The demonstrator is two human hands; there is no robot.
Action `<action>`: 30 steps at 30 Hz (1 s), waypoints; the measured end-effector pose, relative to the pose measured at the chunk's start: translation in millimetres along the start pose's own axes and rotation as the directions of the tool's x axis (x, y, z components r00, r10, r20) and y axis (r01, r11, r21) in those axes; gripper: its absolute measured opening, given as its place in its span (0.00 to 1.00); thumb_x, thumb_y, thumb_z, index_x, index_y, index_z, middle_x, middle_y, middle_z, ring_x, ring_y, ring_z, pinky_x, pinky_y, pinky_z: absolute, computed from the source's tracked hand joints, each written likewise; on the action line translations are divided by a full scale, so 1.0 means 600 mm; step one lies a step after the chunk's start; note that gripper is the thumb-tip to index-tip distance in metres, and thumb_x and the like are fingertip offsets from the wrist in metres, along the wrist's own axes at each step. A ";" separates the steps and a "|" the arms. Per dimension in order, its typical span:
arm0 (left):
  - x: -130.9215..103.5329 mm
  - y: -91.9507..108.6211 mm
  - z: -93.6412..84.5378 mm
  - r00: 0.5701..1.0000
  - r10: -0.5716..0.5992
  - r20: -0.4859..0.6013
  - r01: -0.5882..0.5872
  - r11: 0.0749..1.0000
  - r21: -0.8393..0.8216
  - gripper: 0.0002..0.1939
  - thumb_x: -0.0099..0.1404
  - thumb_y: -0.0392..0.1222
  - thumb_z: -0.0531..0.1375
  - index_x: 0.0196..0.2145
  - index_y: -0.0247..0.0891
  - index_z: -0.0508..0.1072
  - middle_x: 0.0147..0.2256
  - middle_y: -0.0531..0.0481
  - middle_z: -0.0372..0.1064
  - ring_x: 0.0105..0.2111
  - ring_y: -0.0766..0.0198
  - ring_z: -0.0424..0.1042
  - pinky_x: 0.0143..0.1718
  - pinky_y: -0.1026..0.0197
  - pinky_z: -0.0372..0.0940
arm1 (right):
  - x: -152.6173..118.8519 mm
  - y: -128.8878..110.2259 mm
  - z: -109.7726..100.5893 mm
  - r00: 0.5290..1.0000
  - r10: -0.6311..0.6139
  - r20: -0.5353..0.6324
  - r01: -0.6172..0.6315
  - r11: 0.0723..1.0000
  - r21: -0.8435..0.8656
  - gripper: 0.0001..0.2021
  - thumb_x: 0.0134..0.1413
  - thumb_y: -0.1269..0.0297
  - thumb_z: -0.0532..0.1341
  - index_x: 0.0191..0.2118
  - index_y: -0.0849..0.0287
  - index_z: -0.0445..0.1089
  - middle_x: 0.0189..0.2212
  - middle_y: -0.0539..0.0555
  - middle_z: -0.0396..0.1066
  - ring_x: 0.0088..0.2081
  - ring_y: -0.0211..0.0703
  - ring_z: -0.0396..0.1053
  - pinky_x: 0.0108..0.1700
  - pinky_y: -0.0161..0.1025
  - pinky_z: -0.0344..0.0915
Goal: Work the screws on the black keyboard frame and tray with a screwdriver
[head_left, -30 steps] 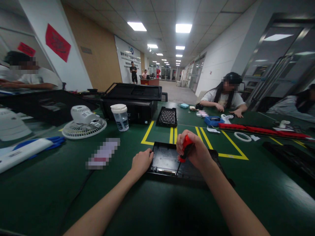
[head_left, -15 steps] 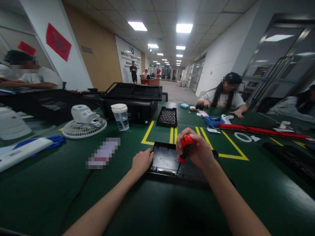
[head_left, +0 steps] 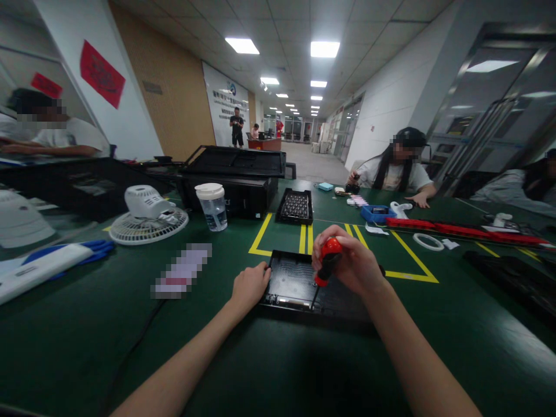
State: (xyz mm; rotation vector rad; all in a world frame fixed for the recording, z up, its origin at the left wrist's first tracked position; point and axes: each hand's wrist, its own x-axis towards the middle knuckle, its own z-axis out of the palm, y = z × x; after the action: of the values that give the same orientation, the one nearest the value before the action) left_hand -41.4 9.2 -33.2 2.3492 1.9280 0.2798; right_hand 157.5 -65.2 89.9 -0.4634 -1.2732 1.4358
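Note:
My right hand (head_left: 345, 260) is closed around the red and black handle of a screwdriver (head_left: 329, 259). Its dark shaft slants down to the near part of a shallow black plastic casing (head_left: 291, 277), close to a pale metallic strip (head_left: 294, 302) along the near wall. Whether the tip sits on a screw is too small to tell. At the casing's left side, my left hand (head_left: 251, 286) grips the rim, thumb on top. My right hand and forearm hide much of the casing's right half.
Beyond the casing, yellow tape lines mark the green table (head_left: 208, 353). A black tray of small round parts (head_left: 296, 206), a lidded cup (head_left: 212, 207), a white fan (head_left: 149, 214) and a large black case (head_left: 230, 191) stand farther back. Across the table sits a person (head_left: 403, 168).
My right hand has turned slightly on the screwdriver handle, while the casing and my left hand stay put. Across the table, the person's hand has risen with a small dark object.

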 end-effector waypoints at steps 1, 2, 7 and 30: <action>0.000 0.000 0.000 1.000 0.000 0.000 0.000 1.000 -0.002 0.19 0.65 0.52 0.42 0.42 0.44 0.68 0.33 0.45 0.72 0.34 0.56 0.72 0.33 0.58 0.63 | 0.000 0.000 -0.001 1.000 0.002 0.001 -0.002 1.000 0.000 0.11 0.53 0.66 0.46 0.32 0.60 0.64 0.28 0.53 0.65 0.27 0.41 0.64 0.29 0.39 0.60; 0.000 0.001 0.000 1.000 0.000 0.000 0.000 1.000 -0.003 0.19 0.65 0.52 0.42 0.42 0.44 0.68 0.33 0.45 0.72 0.34 0.56 0.72 0.33 0.58 0.63 | 0.000 -0.001 -0.002 1.000 0.003 0.001 -0.003 1.000 -0.002 0.11 0.53 0.67 0.46 0.32 0.60 0.64 0.28 0.53 0.65 0.27 0.40 0.64 0.30 0.39 0.60; -0.002 0.002 -0.004 1.000 -0.003 0.001 0.003 1.000 -0.012 0.19 0.65 0.51 0.43 0.43 0.44 0.68 0.33 0.45 0.72 0.34 0.57 0.71 0.34 0.59 0.63 | -0.001 -0.003 -0.004 1.000 0.013 0.001 -0.013 0.999 -0.031 0.11 0.54 0.66 0.45 0.32 0.59 0.64 0.28 0.53 0.64 0.27 0.40 0.64 0.31 0.39 0.61; -0.003 0.000 -0.003 1.000 0.002 -0.007 -0.002 1.000 -0.006 0.19 0.65 0.51 0.43 0.42 0.44 0.68 0.33 0.45 0.72 0.35 0.57 0.72 0.34 0.59 0.63 | -0.004 -0.019 -0.007 1.000 0.007 -0.005 -0.008 0.986 -0.168 0.08 0.55 0.68 0.48 0.33 0.61 0.62 0.31 0.54 0.67 0.30 0.44 0.69 0.33 0.44 0.65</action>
State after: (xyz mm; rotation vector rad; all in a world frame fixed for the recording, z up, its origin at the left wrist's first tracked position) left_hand -42.0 7.6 -31.4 2.3497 1.9256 0.2938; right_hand 167.1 -67.4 97.8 -0.5845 -1.3970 1.3382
